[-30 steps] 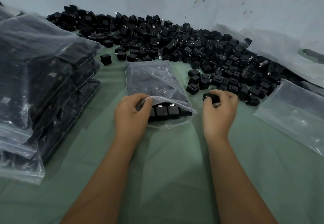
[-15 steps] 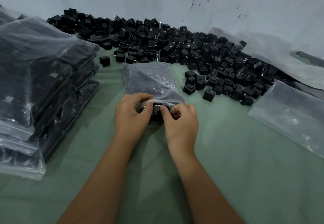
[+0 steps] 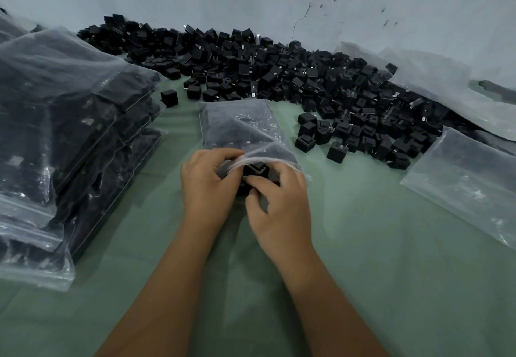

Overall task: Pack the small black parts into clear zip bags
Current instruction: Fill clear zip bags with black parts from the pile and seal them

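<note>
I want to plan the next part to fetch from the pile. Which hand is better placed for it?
Probably the right hand. The loose black parts lie nearest on its side of the open bag, while the left hand holds up the bag's mouth and should stay there.

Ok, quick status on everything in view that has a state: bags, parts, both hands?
Clear zip bag in the middle: mouth open, partly filled.
Left hand: grips the bag's mouth.
Right hand: pushes a small black part in.
Loose black parts pile: unpacked.
Stacked filled bags: packed.
Empty clear bag: lying flat.
</note>
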Tool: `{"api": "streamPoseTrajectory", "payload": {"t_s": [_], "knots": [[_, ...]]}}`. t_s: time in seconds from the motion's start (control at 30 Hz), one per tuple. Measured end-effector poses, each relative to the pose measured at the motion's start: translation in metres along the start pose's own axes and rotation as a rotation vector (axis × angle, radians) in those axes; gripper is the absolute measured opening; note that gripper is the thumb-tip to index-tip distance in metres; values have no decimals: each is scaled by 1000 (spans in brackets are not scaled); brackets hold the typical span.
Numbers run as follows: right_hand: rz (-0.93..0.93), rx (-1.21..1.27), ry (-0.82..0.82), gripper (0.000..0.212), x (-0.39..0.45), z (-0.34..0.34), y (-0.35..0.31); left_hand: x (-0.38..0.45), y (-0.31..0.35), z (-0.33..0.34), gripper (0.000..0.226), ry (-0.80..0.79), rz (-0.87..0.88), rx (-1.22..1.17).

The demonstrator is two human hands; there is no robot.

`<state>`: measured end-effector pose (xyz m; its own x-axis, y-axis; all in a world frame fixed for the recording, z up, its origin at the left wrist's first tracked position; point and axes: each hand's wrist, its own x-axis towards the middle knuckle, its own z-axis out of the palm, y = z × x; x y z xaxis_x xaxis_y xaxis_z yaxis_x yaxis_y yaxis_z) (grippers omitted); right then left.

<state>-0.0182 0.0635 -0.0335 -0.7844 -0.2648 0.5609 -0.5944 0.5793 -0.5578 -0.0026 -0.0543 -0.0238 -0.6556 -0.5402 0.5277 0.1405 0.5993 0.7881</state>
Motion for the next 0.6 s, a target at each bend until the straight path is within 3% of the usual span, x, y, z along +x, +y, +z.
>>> {"api": "streamPoseTrajectory", "payload": {"t_s": [0.3, 0.43, 0.6], "knots": [[0, -338, -149, 34, 8, 6, -2, -2, 1, 0, 19, 31, 173, 89], [36, -447, -320, 42, 15, 14, -1, -1, 0, 0, 19, 75, 203, 121], [6, -450, -227, 40, 8, 9, -3, -2, 0, 0, 18, 67, 192, 134]]}}
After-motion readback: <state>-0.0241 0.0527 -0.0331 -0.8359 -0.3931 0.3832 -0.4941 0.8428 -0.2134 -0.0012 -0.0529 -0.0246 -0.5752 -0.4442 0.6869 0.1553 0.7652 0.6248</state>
